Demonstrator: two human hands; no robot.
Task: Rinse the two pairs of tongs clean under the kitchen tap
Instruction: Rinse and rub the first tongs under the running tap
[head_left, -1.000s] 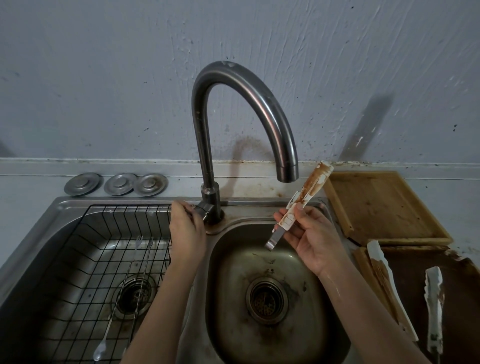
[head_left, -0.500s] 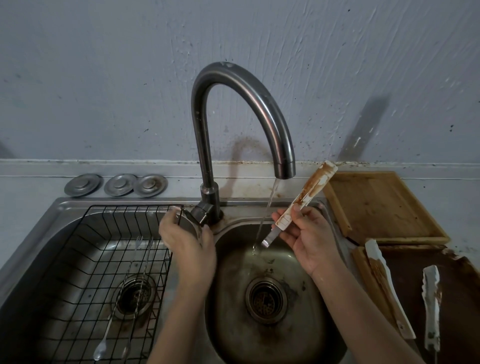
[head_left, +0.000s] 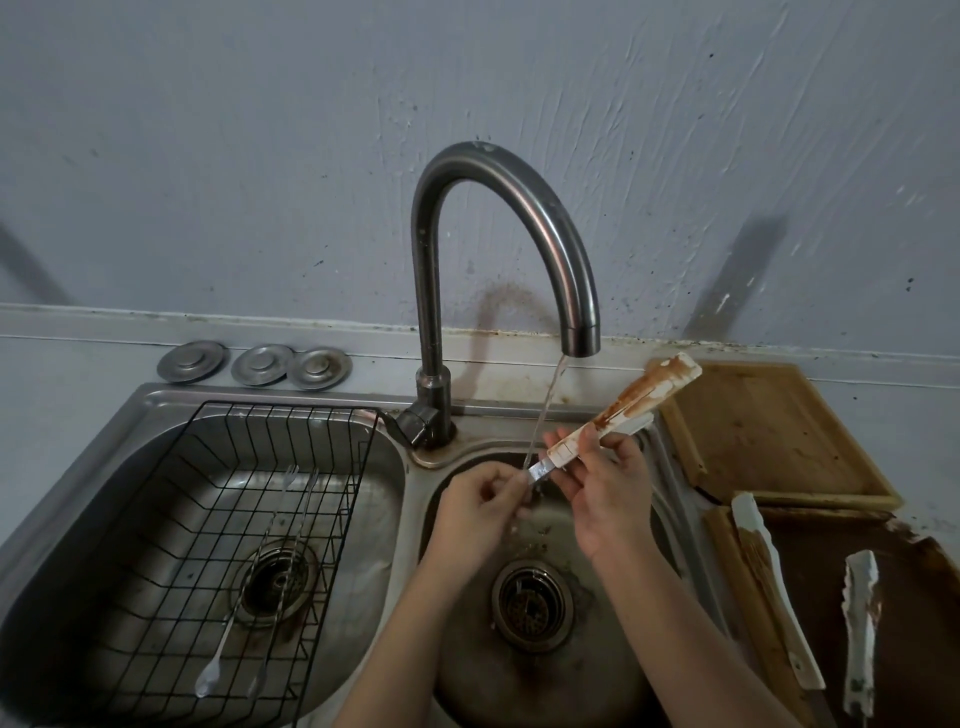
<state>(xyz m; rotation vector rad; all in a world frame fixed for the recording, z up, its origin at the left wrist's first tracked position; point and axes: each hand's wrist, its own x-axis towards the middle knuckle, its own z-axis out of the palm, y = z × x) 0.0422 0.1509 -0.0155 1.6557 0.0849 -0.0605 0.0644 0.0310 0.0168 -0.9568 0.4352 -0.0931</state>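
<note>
Off the tap lever now, my left hand (head_left: 475, 506) pinches the sauce-smeared tongs' (head_left: 621, 410) metal end under running water (head_left: 545, 410); my right hand (head_left: 605, 491) grasps their middle.

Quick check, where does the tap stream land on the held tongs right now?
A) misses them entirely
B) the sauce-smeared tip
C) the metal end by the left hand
C: the water stream falls onto the metal end of the held tongs, where the left hand pinches them; the brown tip stays dry.
</note>
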